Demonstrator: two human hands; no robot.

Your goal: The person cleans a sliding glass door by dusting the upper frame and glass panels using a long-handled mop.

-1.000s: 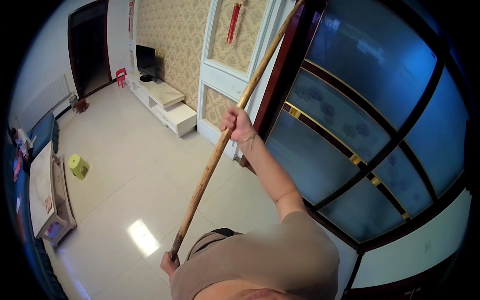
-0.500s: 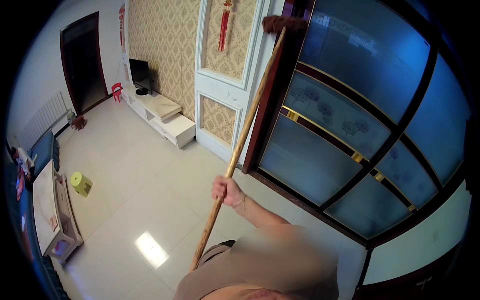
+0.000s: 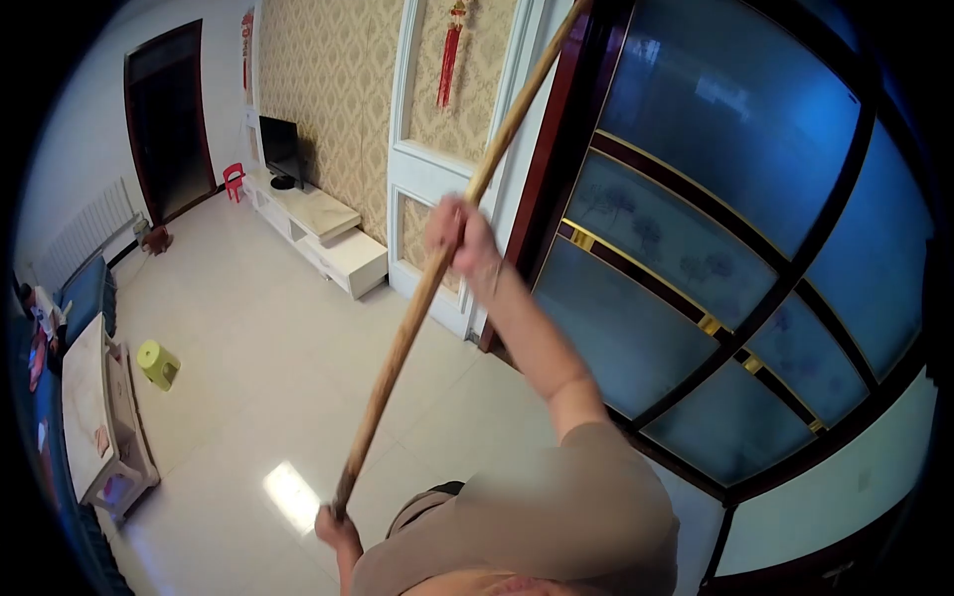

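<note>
A long wooden handle (image 3: 397,348) slants across the view, from low at the left to the top edge beside the dark door frame. My right hand (image 3: 462,236) is wrapped round it partway up, the arm stretched forward. At its lower end my left hand (image 3: 338,526) is closed on it, near my body. The handle's far end lies outside the view, so its shaggy brown head is hidden now. Behind the upper handle are a white-framed wall panel (image 3: 432,164) and a glass sliding door (image 3: 735,169).
A low TV stand (image 3: 350,266) with a television (image 3: 280,146) lines the patterned wall. To the left are a yellow-green stool (image 3: 157,365), a coffee table (image 3: 87,407) and a blue sofa (image 3: 87,288) with a person (image 3: 45,316). A red chair (image 3: 233,181) stands farther back.
My right hand has moved up and forward with the handle. The brown head has gone out of view at the top, and my left hand has come into view at the lower end.
</note>
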